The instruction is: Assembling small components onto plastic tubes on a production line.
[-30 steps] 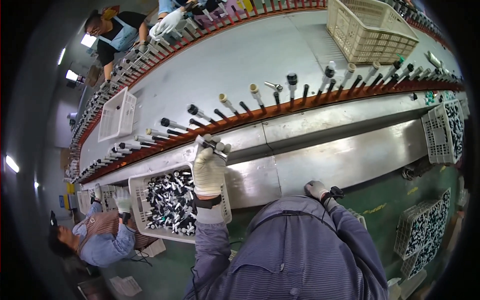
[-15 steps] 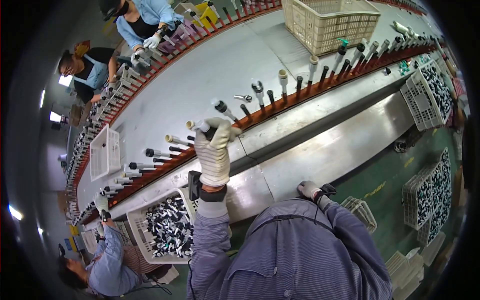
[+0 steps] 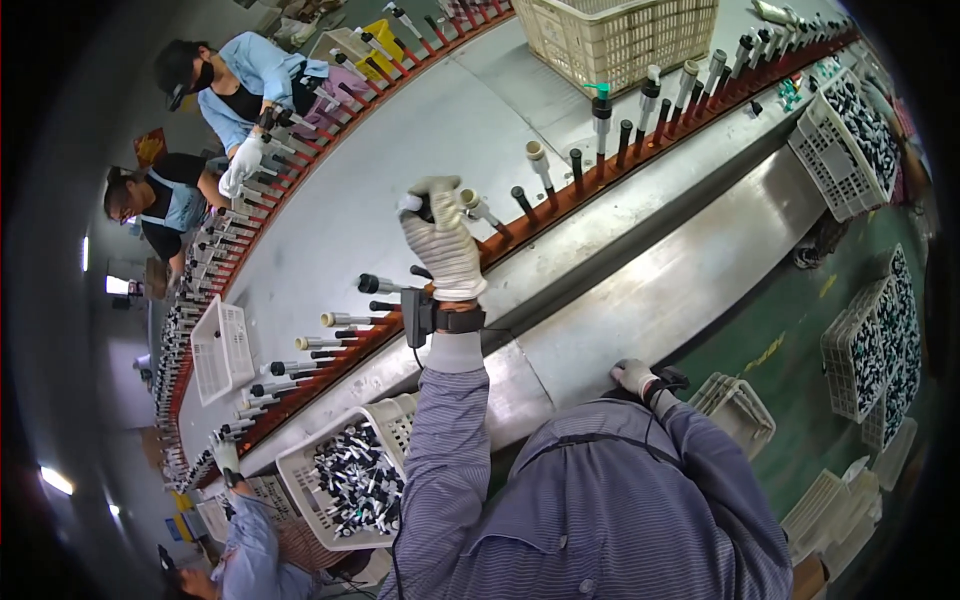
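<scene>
My left hand [image 3: 440,235], in a ribbed white glove, is raised over the row of posts with its fingers curled round a black-and-white pump head [image 3: 411,203]. The fingers hide most of that part, and I cannot tell whether it touches a post. Just right of this hand stands a tube with a cream ring [image 3: 472,201] on a post. My right hand [image 3: 633,376], gloved too, rests low by my waist at the near edge of the metal ledge; it is too small to make out its fingers clearly, and no part shows in it.
Red-brown posts on a curved track [image 3: 560,208] carry grey tubes with black, cream or green tops. A white crate of loose pump parts [image 3: 290,470] stands left of my forearm. Other crates include a large beige one [image 3: 620,50] and one at right [image 3: 835,170]. Co-workers [image 3: 235,90] line the far side.
My left hand has moved up and away from me, still curled round the pump head. The view has shifted, and the capped tubes stand elsewhere around the hand. My right hand stays by the ledge edge.
</scene>
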A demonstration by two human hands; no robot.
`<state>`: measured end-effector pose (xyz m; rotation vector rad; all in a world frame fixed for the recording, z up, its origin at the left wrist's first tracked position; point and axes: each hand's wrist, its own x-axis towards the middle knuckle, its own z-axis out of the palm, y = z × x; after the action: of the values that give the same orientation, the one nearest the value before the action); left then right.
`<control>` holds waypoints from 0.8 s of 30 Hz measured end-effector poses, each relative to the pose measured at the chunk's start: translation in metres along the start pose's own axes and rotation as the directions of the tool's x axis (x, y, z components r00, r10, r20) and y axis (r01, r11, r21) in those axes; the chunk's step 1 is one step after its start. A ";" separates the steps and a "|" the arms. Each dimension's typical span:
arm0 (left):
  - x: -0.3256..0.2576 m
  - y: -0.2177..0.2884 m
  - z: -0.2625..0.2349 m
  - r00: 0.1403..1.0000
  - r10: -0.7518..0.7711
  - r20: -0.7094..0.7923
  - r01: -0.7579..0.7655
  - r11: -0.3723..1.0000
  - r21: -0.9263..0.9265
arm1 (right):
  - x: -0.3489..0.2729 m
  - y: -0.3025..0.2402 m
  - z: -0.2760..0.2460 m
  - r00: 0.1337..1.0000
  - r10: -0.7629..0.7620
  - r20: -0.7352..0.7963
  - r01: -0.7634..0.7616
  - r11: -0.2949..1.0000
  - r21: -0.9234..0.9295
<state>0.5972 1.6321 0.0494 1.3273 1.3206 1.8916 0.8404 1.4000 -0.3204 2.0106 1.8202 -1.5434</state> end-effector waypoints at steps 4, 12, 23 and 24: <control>0.015 -0.027 0.000 0.999 -0.011 -0.043 0.013 0.999 0.044 | 0.014 0.020 -0.010 1.000 0.014 -0.008 -0.014 0.999 0.041; 0.025 -0.057 -0.019 0.965 -0.218 -0.148 0.222 0.975 0.010 | 0.036 0.024 -0.024 0.998 0.038 0.049 -0.041 0.997 0.059; 0.037 -0.087 -0.127 0.967 -0.165 -0.195 0.166 0.986 -0.011 | 0.057 0.000 0.001 0.999 0.024 0.025 -0.024 1.000 0.001; 0.038 -0.092 -0.137 0.969 -0.138 -0.206 0.144 0.989 0.017 | 0.060 0.001 0.000 1.000 0.006 0.003 -0.006 0.999 -0.032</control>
<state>0.4456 1.6421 -0.0255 1.0452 1.5096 1.9553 0.8313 1.4445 -0.3602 1.9969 1.8234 -1.5057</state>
